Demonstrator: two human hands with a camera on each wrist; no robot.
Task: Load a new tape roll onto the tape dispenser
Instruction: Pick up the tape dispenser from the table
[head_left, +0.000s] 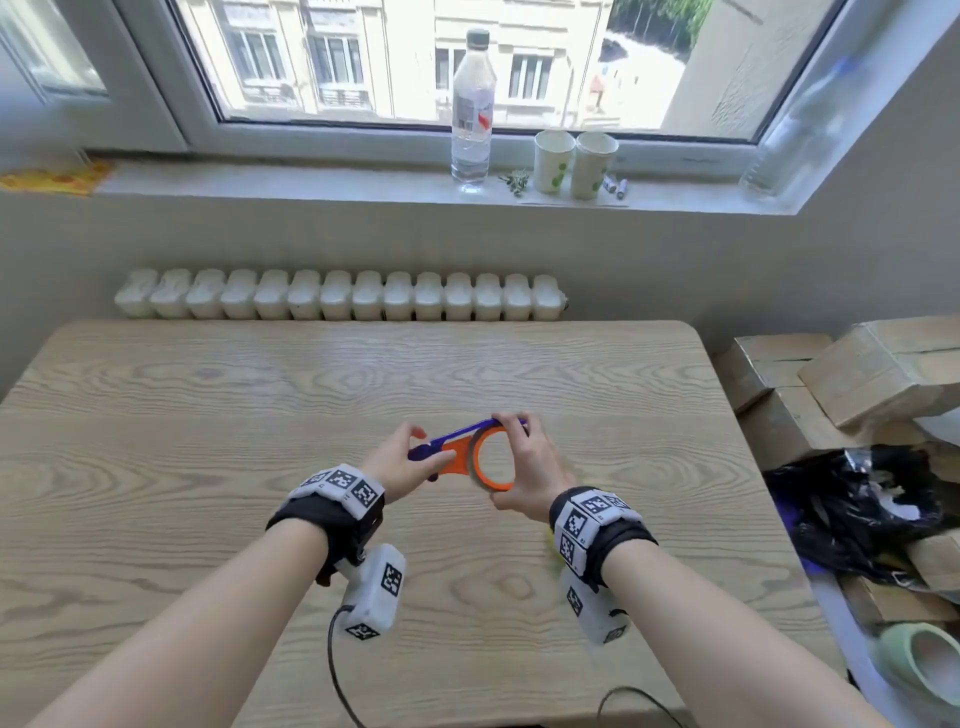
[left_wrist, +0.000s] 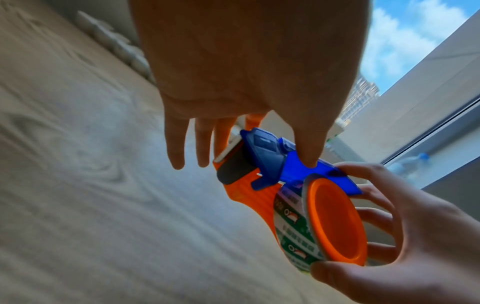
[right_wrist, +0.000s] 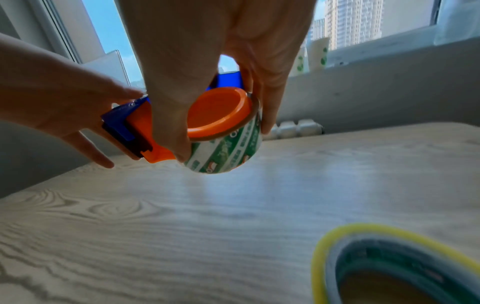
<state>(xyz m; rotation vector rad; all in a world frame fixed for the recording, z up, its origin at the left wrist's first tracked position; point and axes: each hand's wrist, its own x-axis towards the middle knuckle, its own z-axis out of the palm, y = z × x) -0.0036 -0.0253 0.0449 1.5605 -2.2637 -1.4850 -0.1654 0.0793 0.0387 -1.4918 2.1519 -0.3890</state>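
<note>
An orange and blue tape dispenser (head_left: 451, 460) (left_wrist: 246, 191) (right_wrist: 140, 123) is held a little above the wooden table (head_left: 208, 415). My left hand (head_left: 410, 457) (left_wrist: 246, 82) pinches its blue cutter end, with the thumb on the blue cover. A green-and-white printed tape roll (left_wrist: 291, 232) (right_wrist: 228, 152) sits around the orange hub (left_wrist: 335, 222) (right_wrist: 218, 109). My right hand (head_left: 519, 467) (right_wrist: 207, 41) grips this roll, thumb on one side and fingers on the other. A second roll with a yellow edge (right_wrist: 389, 263) lies on the table under my right wrist.
A radiator (head_left: 337, 296) runs behind the table. On the windowsill stand a water bottle (head_left: 471, 109) and two paper cups (head_left: 571, 161). Cardboard boxes (head_left: 857, 374) and a black bag (head_left: 857, 509) are piled off the table's right edge.
</note>
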